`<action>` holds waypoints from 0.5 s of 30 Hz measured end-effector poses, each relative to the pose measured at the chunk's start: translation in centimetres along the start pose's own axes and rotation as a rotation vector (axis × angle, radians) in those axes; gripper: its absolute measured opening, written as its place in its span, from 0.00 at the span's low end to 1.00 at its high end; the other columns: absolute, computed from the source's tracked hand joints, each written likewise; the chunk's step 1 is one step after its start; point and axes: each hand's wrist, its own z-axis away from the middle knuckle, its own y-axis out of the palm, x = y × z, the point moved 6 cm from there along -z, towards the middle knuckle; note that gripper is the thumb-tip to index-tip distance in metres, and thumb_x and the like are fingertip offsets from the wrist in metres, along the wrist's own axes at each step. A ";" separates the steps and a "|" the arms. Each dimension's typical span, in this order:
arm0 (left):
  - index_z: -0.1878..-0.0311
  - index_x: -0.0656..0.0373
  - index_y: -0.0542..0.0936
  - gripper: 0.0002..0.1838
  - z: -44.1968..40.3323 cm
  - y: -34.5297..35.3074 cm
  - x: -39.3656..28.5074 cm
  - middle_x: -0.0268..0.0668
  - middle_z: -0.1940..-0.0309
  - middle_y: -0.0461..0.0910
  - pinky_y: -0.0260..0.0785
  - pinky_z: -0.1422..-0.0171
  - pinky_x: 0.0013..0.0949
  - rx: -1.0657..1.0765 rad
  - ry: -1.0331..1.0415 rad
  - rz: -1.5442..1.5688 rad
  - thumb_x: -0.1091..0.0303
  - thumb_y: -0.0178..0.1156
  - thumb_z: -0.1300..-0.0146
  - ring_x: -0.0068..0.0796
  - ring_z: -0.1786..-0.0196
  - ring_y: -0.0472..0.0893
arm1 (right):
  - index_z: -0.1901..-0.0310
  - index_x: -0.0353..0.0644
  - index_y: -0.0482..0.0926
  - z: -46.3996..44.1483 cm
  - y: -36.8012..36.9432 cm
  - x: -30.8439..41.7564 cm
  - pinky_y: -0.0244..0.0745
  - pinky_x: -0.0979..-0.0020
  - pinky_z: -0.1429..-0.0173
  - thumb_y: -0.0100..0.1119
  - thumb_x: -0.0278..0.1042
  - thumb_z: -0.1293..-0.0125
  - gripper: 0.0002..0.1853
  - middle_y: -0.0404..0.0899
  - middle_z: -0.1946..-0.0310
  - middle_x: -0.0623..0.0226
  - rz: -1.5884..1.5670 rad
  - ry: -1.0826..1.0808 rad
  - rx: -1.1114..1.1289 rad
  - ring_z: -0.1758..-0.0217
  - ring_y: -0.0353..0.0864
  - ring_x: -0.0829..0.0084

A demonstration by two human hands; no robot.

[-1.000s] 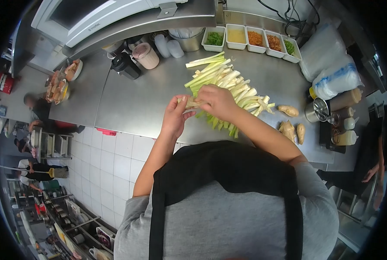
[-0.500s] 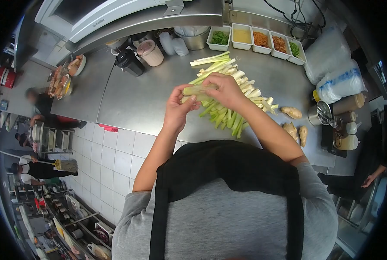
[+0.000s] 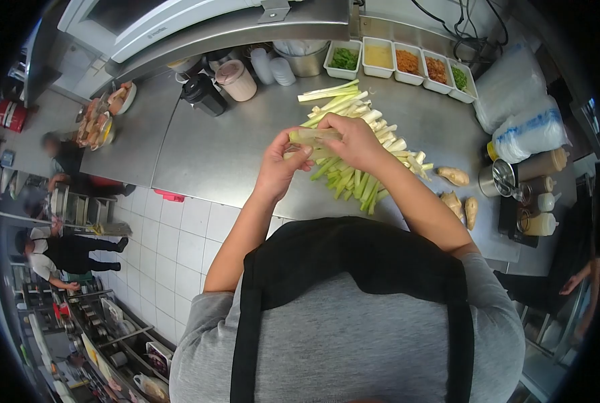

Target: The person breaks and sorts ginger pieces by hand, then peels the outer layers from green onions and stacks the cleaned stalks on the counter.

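Observation:
Above the steel counter, my left hand (image 3: 285, 163) is closed around a pale green stalk (image 3: 304, 137) that looks like leek. The fingers of my right hand (image 3: 349, 142) pinch its other end, so both hands are on it. Some of the stalk is hidden behind the fingers. Just beyond and below the right hand lies a loose pile of cut stalks (image 3: 351, 180), with white ends and pale green ends. Several pieces of ginger root (image 3: 453, 176) rest to the right of the pile.
White tubs (image 3: 378, 58) of chopped ingredients line the back. Plastic bags (image 3: 529, 126), a metal pot (image 3: 496, 178) and squeeze bottles (image 3: 541, 222) stand right. At the back left are a black jug (image 3: 204, 96) and a lidded container (image 3: 236, 80). A person (image 3: 71, 250) with a broom stands far left.
Both hands keep hold of the stalk, with small finger shifts. The person with the broom has turned and moved slightly at the left. The pile looks unchanged.

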 end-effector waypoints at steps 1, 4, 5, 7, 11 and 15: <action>0.50 0.59 0.70 0.16 -0.1 -0.1 0.2 0.35 0.64 0.74 0.70 0.66 0.24 0.001 -0.004 0.003 0.72 0.59 0.40 0.22 0.70 0.76 | 0.61 0.42 0.74 -0.1 -0.2 0.3 0.72 0.64 0.58 0.58 0.29 0.46 0.10 0.78 0.67 0.61 -0.003 -0.014 -0.015 0.62 0.78 0.59; 0.52 0.59 0.70 0.14 -0.3 -0.2 0.4 0.36 0.65 0.74 0.70 0.66 0.24 0.029 0.019 0.002 0.72 0.59 0.40 0.22 0.69 0.77 | 0.60 0.39 0.74 -0.1 -0.6 0.8 0.72 0.67 0.55 0.58 0.26 0.47 0.11 0.79 0.64 0.60 -0.022 -0.064 -0.072 0.59 0.79 0.63; 0.53 0.59 0.70 0.13 -0.2 0.0 0.2 0.36 0.65 0.74 0.70 0.66 0.24 0.042 0.033 0.000 0.72 0.59 0.40 0.22 0.69 0.77 | 0.59 0.39 0.74 -0.1 -0.6 0.8 0.72 0.67 0.55 0.59 0.27 0.47 0.12 0.79 0.64 0.60 -0.036 -0.087 -0.099 0.59 0.79 0.62; 0.55 0.59 0.70 0.11 -0.1 0.1 -0.1 0.36 0.66 0.74 0.70 0.66 0.24 -0.008 0.023 0.031 0.72 0.59 0.39 0.23 0.69 0.77 | 0.58 0.39 0.75 -0.1 -0.4 0.9 0.72 0.66 0.56 0.60 0.30 0.46 0.13 0.78 0.64 0.60 -0.058 -0.143 -0.103 0.60 0.79 0.61; 0.56 0.60 0.69 0.10 -0.4 -0.8 0.2 0.36 0.65 0.74 0.72 0.65 0.25 -0.045 0.056 0.070 0.72 0.57 0.38 0.24 0.69 0.77 | 0.61 0.39 0.77 0.0 -0.1 0.5 0.71 0.65 0.59 0.62 0.35 0.45 0.13 0.78 0.67 0.59 0.002 -0.176 -0.010 0.64 0.77 0.60; 0.55 0.60 0.69 0.10 -0.4 -3.0 0.4 0.36 0.64 0.74 0.73 0.62 0.25 -0.149 0.073 0.028 0.72 0.57 0.38 0.26 0.67 0.78 | 0.65 0.37 0.77 0.1 -2.0 -1.2 0.70 0.68 0.63 0.61 0.37 0.42 0.11 0.77 0.71 0.60 -0.038 0.019 -0.128 0.69 0.75 0.64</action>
